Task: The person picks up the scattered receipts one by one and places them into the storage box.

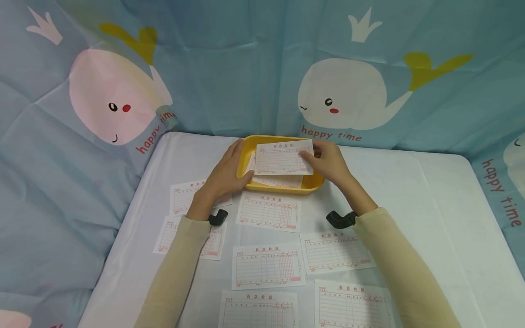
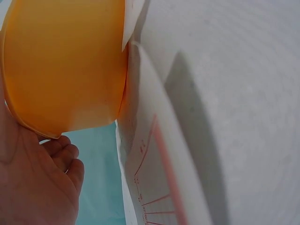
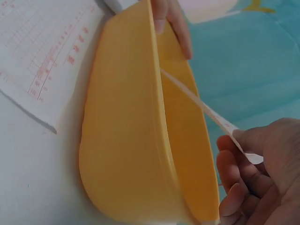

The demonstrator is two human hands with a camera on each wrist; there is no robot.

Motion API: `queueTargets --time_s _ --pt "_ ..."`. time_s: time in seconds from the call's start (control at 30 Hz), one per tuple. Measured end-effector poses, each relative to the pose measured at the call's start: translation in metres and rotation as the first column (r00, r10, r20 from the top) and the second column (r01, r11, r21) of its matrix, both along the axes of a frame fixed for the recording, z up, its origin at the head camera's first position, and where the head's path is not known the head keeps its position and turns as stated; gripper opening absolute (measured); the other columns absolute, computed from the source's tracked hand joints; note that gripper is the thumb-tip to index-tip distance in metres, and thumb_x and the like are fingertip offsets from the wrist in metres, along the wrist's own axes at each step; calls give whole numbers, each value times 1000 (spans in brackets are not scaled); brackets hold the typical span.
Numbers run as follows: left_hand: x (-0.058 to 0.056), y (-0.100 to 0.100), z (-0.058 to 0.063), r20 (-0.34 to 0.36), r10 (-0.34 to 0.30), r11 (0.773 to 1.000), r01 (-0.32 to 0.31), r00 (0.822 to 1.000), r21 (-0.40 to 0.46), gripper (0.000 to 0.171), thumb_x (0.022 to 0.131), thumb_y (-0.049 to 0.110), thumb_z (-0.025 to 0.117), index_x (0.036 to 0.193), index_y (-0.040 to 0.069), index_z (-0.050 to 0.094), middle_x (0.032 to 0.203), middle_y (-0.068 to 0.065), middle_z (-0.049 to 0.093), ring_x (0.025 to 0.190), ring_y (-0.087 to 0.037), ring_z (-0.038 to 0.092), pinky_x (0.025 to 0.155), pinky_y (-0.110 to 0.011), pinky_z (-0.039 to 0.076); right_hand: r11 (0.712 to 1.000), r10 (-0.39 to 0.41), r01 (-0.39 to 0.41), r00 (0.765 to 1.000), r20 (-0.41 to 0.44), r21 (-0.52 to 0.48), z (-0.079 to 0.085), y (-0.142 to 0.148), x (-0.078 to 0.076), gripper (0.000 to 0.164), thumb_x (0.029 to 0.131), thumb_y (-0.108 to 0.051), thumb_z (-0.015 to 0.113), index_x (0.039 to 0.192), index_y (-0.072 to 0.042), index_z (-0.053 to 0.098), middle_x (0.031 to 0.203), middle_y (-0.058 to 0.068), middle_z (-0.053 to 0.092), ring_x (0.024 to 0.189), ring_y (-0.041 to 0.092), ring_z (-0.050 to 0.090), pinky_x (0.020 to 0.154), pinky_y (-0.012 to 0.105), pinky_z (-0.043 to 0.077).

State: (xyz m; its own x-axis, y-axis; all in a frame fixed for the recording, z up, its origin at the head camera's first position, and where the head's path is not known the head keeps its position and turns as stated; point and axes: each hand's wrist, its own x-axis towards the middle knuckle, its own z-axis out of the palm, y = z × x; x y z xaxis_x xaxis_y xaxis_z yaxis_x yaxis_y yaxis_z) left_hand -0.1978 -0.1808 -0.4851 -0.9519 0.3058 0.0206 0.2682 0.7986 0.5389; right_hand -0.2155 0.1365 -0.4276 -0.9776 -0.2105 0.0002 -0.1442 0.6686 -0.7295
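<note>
My right hand (image 1: 330, 159) pinches the right edge of a receipt slip (image 1: 280, 159) with red printed lines, thumb on top. In the right wrist view the slip (image 3: 206, 110) appears edge-on, slanting from that hand over the opening of a yellow plastic tray (image 3: 126, 117). Other slips (image 1: 279, 181) lie inside the tray, partly covered by the held one. My left hand (image 1: 225, 171) grips the left end of the tray, its thumb at the front left corner. In the left wrist view its fingers (image 2: 63, 150) curl by the tray's rim.
Several matching slips lie loose on the white-covered table (image 1: 430, 214): one (image 1: 268, 212) just before the tray, one (image 1: 268, 266) nearer, one (image 1: 336, 253) by the right forearm, others at the left partly under the left arm. A blue whale-print curtain (image 1: 229, 68) hangs behind.
</note>
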Motion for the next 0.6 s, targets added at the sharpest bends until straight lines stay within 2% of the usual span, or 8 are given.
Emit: queueTargets --time_s 0.2,0.4,0.5,0.6 --pt "0 -2 -2 -2 -3 1000 3 1000 -4 99 98 51 57 172 18 0 181 -4 7 166 -27 18 134 -50 26 999 20 -19 1000 -19 42 -3 -13 0 37 102 -33 71 124 -3 74 98 13 79 75 22 66 62 23 51" --pt "0 -3 -2 -2 -9 1000 9 1000 8 99 98 51 57 172 17 0 181 -6 7 166 -27 18 133 -51 27 989 10 -1 998 -61 148 -1 -23 1 30 100 -34 73 105 -4 74 80 12 66 66 23 53 56 30 39" --pt "-1 -3 -2 -3 -11 1000 11 1000 9 99 98 52 57 172 17 0 181 -5 7 166 -27 17 133 -51 27 977 1 14 998 -70 212 1 -25 3 34 99 -36 74 110 -4 74 88 13 71 74 26 61 63 35 51" --pt "-1 -2 -3 -11 -9 1000 9 1000 8 99 99 52 57 172 17 1 181 -5 7 167 -27 17 134 -50 25 968 -5 28 996 -93 249 4 -23 6 40 98 -35 74 123 -4 74 105 13 78 90 29 71 79 42 61"
